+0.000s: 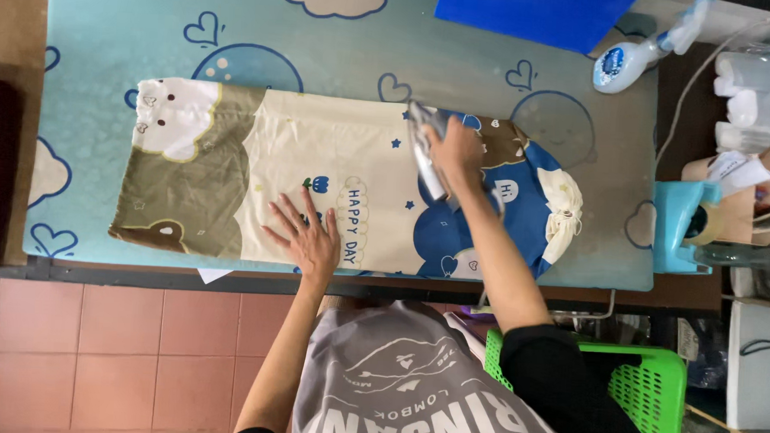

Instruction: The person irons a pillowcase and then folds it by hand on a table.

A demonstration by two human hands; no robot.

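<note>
A long worktop (108, 22) with a soft blue cover of clouds and hearts fills the top of the view, above a floor of pink tiles (93, 351). A printed pillowcase (257, 163) lies flat across the middle of it, cream in the centre, brown at nine o'clock and blue at three o'clock.

The right hand (459, 150) is clenched around the handle of an iron (427, 149), which sits on the cloth just right of centre, where the cream part meets the blue part. The left hand (308, 235) lies open and flat on the near edge of the cloth, at about seven o'clock from the iron, fingers spread. It looks like it presses the cloth down so it stays smooth and does not slide.

A spray bottle (630, 58) lies at one o'clock, close enough to reach. A blue folder (532, 13) sits at twelve o'clock. A green basket (646, 384) stands on the floor at five o'clock, beside the person.
</note>
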